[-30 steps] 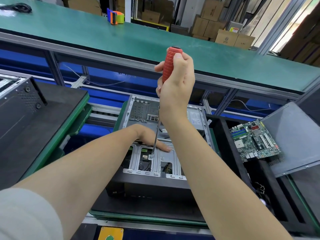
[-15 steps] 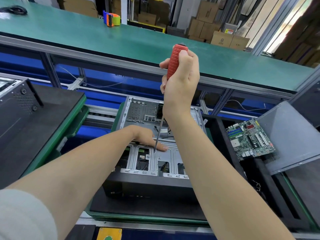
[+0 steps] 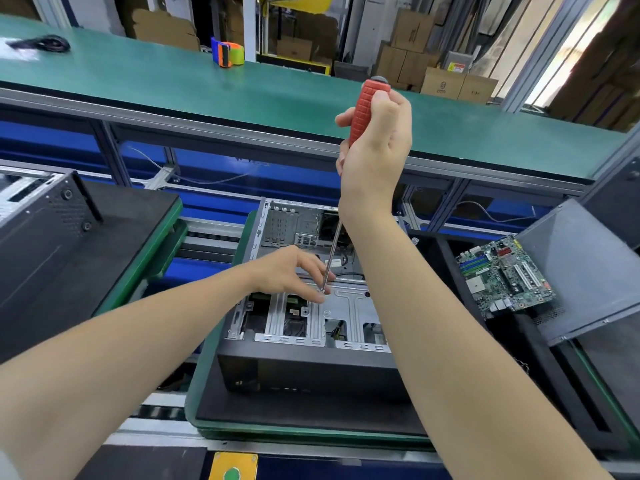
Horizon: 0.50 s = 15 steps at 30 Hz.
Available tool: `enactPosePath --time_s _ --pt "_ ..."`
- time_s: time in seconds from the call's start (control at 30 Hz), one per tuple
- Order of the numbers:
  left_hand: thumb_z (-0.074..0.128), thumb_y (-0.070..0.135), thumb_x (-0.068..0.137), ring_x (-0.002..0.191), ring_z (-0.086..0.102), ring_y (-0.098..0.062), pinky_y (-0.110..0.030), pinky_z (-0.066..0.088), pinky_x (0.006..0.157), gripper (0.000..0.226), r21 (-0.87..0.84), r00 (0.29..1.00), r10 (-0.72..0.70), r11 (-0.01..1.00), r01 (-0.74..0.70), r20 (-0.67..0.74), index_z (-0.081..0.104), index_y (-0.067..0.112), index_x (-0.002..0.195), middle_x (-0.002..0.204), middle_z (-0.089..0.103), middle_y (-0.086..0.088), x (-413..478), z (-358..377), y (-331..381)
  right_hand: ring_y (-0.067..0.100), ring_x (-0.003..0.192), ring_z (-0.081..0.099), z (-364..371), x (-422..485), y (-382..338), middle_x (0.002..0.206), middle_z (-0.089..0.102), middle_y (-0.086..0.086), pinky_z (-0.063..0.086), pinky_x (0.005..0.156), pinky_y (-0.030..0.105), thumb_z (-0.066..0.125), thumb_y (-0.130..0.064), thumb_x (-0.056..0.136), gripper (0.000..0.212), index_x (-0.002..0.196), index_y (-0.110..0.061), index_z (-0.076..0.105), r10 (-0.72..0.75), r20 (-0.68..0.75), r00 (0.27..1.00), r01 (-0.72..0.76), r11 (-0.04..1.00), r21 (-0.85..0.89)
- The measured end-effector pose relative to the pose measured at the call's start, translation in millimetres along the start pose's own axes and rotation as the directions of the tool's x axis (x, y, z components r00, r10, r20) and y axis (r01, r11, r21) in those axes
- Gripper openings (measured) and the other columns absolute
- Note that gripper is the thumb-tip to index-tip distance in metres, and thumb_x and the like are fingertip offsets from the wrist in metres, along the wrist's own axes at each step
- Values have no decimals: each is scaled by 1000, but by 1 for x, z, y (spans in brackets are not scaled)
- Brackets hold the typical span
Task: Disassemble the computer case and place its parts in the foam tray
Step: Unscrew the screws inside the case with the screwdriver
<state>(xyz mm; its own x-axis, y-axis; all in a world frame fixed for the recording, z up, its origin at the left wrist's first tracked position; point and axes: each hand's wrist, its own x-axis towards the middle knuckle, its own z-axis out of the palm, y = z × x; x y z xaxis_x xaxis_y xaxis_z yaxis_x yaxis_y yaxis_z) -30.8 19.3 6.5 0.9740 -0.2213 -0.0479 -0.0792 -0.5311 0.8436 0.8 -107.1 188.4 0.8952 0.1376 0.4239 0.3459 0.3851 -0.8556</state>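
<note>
The open computer case (image 3: 304,370) lies on a black foam pad in the middle, its metal drive cage (image 3: 349,306) facing up. My right hand (image 3: 372,161) grips the red handle of a screwdriver (image 3: 367,109) held upright, with the tip down on the cage. My left hand (image 3: 289,271) is over the cage, thumb and fingers closed around the lower shaft at the tip. Whether a screw sits between them is hidden. To the right, the black foam tray (image 3: 543,375) holds a green motherboard (image 3: 502,275) and a grey side panel (image 3: 585,268).
Another black case (image 3: 41,220) rests on a foam pad at the left. A green-topped bench (image 3: 173,84) runs across the back with a tape dispenser (image 3: 228,51) on it. Cardboard boxes are stacked behind. A conveyor rail runs along the near edge.
My left hand has lifted from lying flat on the cage and closed its fingers around the screwdriver's tip. The screwdriver has shifted slightly right and farther back on the cage.
</note>
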Motion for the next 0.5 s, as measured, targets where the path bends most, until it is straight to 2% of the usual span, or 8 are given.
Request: enactPosePath --time_s 0.27,0.4,0.5 --pt "85 37 83 118 62 2 -30 39 109 6 -23 1000 -17 1000 17 23 82 34 88 119 72 18 0 2 1 25 75 52 -2 0 0 88 65 16 42 79 45 39 -19 113 19 116 -10 55 -11 -2 1000 11 1000 -2" --pt "81 40 86 115 63 4 -34 41 110 9 22 999 -46 999 46 24 82 36 94 116 72 21 3 2 1 20 74 53 -10 2 -1 87 65 16 42 78 43 41 -23 111 21 115 -8 56 -41 -16 999 41 999 -22" --pt "74 48 90 107 68 -4 -42 48 107 12 63 993 -89 994 94 -82 80 40 96 109 74 23 10 6 4 18 75 56 -21 5 -6 84 63 13 43 74 39 43 -30 102 24 111 -12 58 -99 -6 995 98 993 -60"
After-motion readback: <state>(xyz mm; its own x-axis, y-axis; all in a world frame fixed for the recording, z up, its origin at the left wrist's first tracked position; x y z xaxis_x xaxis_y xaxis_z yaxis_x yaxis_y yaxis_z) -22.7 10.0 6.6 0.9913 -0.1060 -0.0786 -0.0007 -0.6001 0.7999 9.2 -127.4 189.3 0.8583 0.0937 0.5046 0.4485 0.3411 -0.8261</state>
